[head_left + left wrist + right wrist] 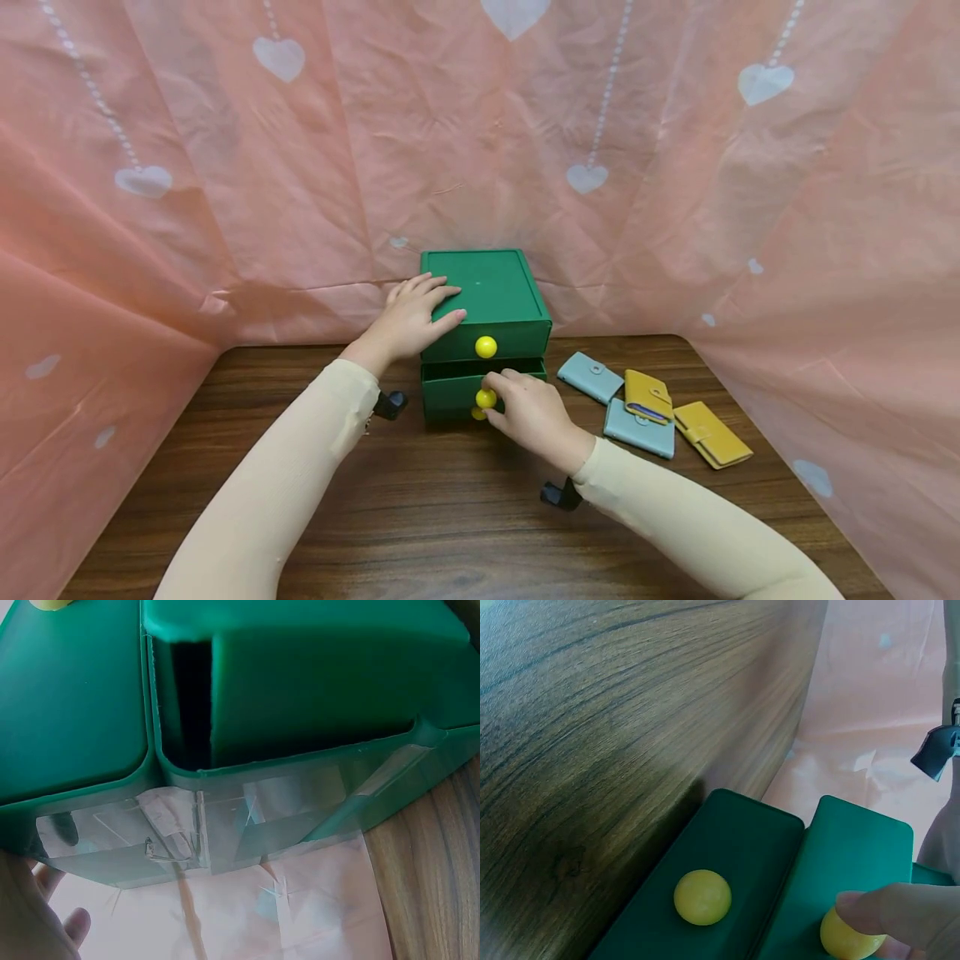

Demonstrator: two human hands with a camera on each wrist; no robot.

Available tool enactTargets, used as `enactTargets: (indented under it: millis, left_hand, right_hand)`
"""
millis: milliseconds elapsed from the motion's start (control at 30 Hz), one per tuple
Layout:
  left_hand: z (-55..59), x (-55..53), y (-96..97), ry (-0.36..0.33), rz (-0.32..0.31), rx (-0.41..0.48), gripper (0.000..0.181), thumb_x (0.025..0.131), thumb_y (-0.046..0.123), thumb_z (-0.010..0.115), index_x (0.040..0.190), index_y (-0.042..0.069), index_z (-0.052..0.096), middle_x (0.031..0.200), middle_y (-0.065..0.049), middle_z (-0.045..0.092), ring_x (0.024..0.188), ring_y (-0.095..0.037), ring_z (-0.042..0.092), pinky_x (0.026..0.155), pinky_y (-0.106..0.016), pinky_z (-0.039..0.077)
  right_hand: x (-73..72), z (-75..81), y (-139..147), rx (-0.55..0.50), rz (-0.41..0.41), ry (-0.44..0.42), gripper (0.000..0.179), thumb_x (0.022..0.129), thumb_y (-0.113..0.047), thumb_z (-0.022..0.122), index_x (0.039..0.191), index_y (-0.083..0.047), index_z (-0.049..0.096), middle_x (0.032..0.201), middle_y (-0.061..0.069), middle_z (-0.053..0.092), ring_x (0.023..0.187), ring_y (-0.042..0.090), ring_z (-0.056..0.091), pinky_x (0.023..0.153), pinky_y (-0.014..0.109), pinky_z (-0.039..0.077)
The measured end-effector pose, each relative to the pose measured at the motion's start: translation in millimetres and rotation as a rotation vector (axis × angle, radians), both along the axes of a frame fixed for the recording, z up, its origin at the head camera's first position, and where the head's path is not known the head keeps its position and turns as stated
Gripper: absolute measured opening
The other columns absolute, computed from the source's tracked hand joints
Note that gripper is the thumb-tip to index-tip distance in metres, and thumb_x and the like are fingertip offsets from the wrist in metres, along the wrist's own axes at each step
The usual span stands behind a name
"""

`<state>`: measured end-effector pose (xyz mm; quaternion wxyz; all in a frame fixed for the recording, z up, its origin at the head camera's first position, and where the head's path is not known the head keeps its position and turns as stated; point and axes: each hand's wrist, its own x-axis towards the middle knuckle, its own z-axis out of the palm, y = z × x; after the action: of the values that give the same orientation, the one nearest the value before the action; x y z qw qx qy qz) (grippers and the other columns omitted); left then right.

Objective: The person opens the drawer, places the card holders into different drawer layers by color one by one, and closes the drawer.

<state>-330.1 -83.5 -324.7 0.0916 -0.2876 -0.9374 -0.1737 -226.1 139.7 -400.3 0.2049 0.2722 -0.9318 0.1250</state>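
A green drawer cabinet [491,287] with round yellow knobs stands at the back of the table. Its middle drawer [450,392] is pulled part way out, showing a dark gap above its front; the left wrist view shows this drawer [322,697] jutting past its neighbour. My right hand [532,410] pinches that drawer's yellow knob [847,937] between thumb and fingers. Below it, the bottom drawer's knob [703,898] is untouched. My left hand [412,321] rests on the cabinet's top left edge, fingers extended.
To the cabinet's right lie two light blue card wallets [590,377] and two yellow ones, one yellow wallet [648,395] overlapping a blue wallet [640,428]. Another yellow wallet [712,435] sits farthest right. A pink curtain [465,167] hangs behind the wooden table [420,517].
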Motion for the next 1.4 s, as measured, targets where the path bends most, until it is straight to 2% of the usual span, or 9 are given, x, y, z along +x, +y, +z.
enactTargets:
  millis: [433,1400]
  left_hand:
    - [-1.7,-1.9,-0.4,0.012,0.002,-0.001,0.064,0.101,0.064,0.038,0.152,0.025,0.046,0.161,-0.005,0.032,0.151,-0.028,0.015,0.119,-0.057,0.010]
    - [-0.2,-1.1,0.4,0.010,-0.004,0.007,0.064,0.101,0.062,0.040,0.152,0.023,0.046,0.161,-0.006,0.032,0.151,-0.030,0.016,0.118,-0.058,0.010]
  right_hand:
    - [13.8,6.7,-0.5,0.031,0.030,0.009,0.028,0.077,-0.024,0.089,0.094,-0.019,0.067,0.079,-0.005,0.061,0.064,0.010,0.053,0.054,0.027,0.046]
    - [35.0,12.6,1.5,0.083,0.049,0.022,0.029,0.076,-0.029,0.089,0.092,-0.020,0.066,0.077,-0.009,0.059,0.066,0.008,0.056,0.055,0.025,0.047]
